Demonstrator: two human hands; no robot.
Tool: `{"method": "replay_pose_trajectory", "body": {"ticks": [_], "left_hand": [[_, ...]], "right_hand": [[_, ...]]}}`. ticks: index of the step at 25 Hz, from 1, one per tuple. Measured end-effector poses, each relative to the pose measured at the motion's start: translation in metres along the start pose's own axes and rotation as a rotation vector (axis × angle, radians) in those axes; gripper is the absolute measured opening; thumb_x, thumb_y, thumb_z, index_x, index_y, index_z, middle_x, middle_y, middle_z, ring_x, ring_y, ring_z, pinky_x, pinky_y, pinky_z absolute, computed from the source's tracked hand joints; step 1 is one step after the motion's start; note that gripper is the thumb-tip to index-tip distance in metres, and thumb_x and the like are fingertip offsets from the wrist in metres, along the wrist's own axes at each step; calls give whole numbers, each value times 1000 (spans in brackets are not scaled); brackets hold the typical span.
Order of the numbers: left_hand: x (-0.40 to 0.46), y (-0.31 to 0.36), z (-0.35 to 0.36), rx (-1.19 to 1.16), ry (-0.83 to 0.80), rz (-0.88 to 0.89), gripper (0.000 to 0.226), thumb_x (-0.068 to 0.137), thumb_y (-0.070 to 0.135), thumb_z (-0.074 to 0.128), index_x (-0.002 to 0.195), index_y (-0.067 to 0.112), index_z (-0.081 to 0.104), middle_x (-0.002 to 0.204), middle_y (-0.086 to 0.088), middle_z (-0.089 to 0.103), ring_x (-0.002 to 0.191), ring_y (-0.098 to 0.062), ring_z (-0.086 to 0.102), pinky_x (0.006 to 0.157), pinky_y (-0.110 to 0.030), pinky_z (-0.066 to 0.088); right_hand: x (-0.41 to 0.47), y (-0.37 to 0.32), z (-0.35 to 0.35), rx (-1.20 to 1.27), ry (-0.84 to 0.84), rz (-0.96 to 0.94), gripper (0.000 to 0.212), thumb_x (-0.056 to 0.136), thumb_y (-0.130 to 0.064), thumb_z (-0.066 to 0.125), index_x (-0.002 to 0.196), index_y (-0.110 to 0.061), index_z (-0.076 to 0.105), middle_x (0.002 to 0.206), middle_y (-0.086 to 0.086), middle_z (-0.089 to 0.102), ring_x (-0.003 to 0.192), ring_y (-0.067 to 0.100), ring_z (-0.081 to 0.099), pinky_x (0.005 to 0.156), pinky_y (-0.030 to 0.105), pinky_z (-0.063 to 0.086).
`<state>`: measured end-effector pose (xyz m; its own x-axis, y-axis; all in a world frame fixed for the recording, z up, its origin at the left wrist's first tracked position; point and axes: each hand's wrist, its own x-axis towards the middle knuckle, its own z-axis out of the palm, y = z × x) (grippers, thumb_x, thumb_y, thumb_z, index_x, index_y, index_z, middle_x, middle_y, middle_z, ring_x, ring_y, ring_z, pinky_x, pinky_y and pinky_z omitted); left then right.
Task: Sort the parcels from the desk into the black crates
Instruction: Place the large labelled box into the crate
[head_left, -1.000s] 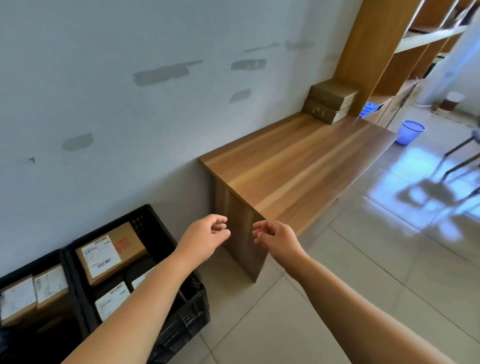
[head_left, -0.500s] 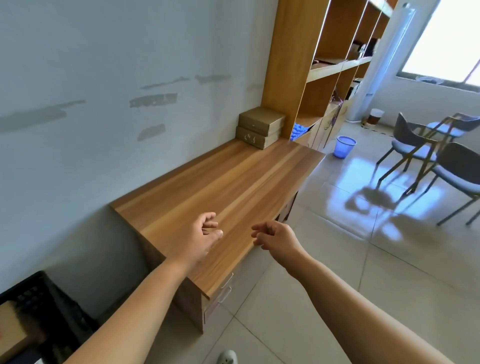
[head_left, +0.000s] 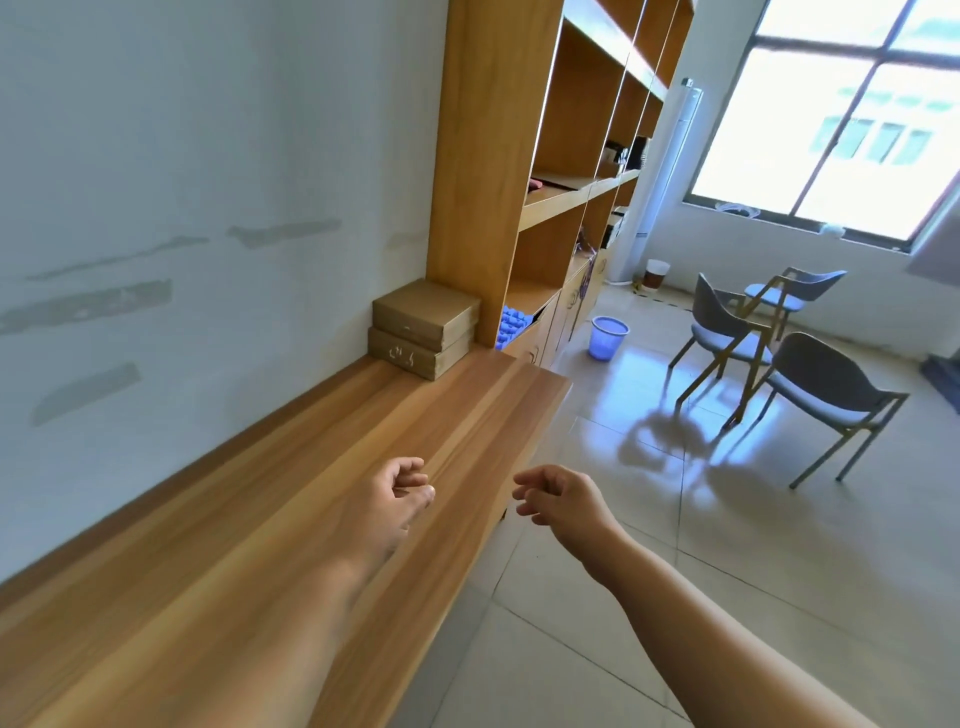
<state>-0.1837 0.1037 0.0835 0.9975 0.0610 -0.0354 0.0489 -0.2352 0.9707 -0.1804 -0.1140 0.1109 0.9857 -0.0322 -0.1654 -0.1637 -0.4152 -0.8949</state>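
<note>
Hands, left (head_left: 397, 493) and right (head_left: 558, 496), hover with loosely curled, empty grip above desk (head_left: 291, 499).

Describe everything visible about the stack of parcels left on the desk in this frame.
The parcels are two flat, brown cardboard boxes stacked one on the other, the upper one slightly offset. They sit at the far end of the wooden desk, close to the white wall and beside the side panel of the tall wooden shelf unit. The lower box shows pale scuffs or marks on its front face. Neither hand touches them; both are well short.
</note>
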Motion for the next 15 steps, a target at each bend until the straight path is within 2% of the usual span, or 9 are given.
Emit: {"method": "replay_pose_trajectory", "body": {"ticks": [3,6,11,15], "left_hand": [[52,2,29,5,-19,-43,25,90,14,62,115,15,60,100,0,64,83,-8,61,68,-22,50],[98,0,55,52,-28,-61,20,91,18,61,110,15,62,96,-3,65,80,-9,59,75,-25,49],[184,10,113,107,26,-72,14,91,23,60,105,22,62,91,1,66,78,-10,59,84,-33,51],[249,26,154,139,89,-100,13,91,28,60,104,27,62,96,7,66,88,-11,63,83,-30,53]], "right_hand": [[55,14,-23,21,5,28,27,90,4,50,93,-18,66,93,4,70,76,11,67,63,16,50],[113,25,-42,30,-14,40,26,90,3,50,93,-18,66,93,3,70,77,11,67,64,18,49],[224,32,-90,14,-88,-23,22,91,-1,53,93,-19,66,92,0,70,80,12,67,68,20,51],[311,24,-135,-35,-152,-57,22,90,-1,55,93,-20,66,92,0,69,81,12,67,67,19,50]]}}
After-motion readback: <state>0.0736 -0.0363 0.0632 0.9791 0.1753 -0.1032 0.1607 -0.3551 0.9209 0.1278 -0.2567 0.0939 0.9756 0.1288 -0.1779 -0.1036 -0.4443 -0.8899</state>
